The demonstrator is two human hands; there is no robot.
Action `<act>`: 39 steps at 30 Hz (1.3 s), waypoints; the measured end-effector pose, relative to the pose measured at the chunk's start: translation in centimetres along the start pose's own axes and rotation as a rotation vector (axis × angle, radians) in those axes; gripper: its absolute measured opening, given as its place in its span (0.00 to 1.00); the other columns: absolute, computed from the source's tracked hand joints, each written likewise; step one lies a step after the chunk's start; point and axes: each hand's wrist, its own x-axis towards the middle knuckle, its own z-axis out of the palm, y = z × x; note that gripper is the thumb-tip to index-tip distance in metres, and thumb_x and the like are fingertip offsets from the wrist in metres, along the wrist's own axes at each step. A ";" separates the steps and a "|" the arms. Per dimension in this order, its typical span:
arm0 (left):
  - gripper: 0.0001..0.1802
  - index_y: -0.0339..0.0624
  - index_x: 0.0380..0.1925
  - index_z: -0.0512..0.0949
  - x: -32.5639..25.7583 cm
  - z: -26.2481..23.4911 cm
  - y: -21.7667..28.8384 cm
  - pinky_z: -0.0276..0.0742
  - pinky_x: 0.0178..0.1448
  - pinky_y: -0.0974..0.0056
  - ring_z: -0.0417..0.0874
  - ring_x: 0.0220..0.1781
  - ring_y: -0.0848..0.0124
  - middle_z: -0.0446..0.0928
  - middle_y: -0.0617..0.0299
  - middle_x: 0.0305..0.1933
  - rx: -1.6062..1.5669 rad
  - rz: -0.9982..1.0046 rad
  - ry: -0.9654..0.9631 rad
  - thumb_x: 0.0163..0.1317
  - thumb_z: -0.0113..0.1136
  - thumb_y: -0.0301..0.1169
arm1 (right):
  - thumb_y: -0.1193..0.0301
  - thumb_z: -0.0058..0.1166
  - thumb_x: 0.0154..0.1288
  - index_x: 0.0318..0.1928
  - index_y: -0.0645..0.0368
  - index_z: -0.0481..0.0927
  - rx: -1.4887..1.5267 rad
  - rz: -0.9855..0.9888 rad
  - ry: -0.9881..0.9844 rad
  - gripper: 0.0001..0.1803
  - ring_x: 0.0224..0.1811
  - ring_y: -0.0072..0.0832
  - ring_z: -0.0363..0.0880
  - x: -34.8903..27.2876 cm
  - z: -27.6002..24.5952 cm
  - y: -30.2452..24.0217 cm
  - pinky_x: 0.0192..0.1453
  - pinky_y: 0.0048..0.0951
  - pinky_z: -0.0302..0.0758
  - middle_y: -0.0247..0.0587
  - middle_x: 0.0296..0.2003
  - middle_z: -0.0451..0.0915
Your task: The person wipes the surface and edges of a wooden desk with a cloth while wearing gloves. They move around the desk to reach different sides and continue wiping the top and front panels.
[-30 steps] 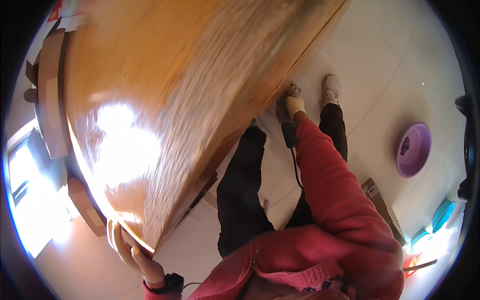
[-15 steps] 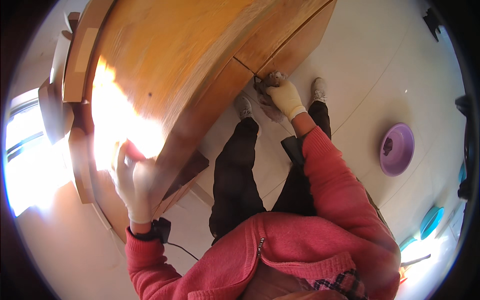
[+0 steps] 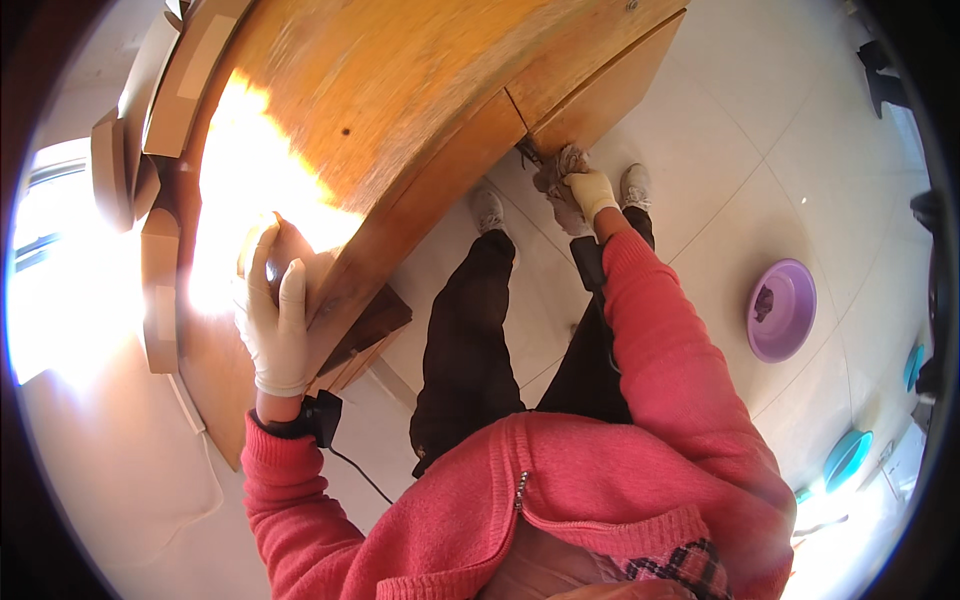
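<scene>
Two gloved hands on wooden table [image 3: 420,90], purple basin [image 3: 782,310] aside

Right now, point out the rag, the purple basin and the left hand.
rag [image 3: 556,170], head view, its bunched middle
purple basin [image 3: 795,325], head view, its right rim
left hand [image 3: 275,320], head view, back of the glove

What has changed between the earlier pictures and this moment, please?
The left hand has climbed from the lower corner of the wooden table and now lies flat on its sunlit top. The right hand has taken a grey rag up against the table's side by the seam. The purple basin stays on the tiled floor.
</scene>
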 end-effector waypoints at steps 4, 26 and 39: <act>0.26 0.36 0.70 0.74 0.0 -0.1 0.1 0.66 0.79 0.51 0.74 0.74 0.49 0.75 0.45 0.74 0.025 0.044 0.006 0.75 0.56 0.30 | 0.58 0.63 0.62 0.49 0.67 0.89 0.115 -0.148 0.018 0.24 0.55 0.60 0.86 0.8 2.1 -0.9 0.61 0.47 0.81 0.69 0.47 0.87; 0.23 0.33 0.66 0.78 0.0 0.5 -1.4 0.69 0.77 0.52 0.77 0.71 0.51 0.78 0.45 0.68 0.014 0.122 0.093 0.77 0.61 0.34 | 0.60 0.67 0.59 0.52 0.69 0.87 0.116 -0.264 0.058 0.27 0.48 0.53 0.90 -4.0 -3.6 -2.3 0.54 0.44 0.83 0.65 0.43 0.89; 0.26 0.37 0.62 0.81 0.0 0.6 -1.7 0.75 0.70 0.48 0.82 0.64 0.45 0.83 0.43 0.62 0.087 0.167 0.200 0.74 0.64 0.46 | 0.71 0.63 0.71 0.58 0.74 0.85 0.590 -0.493 -0.104 0.20 0.48 0.32 0.88 -15.6 -7.5 -11.1 0.54 0.31 0.83 0.47 0.49 0.89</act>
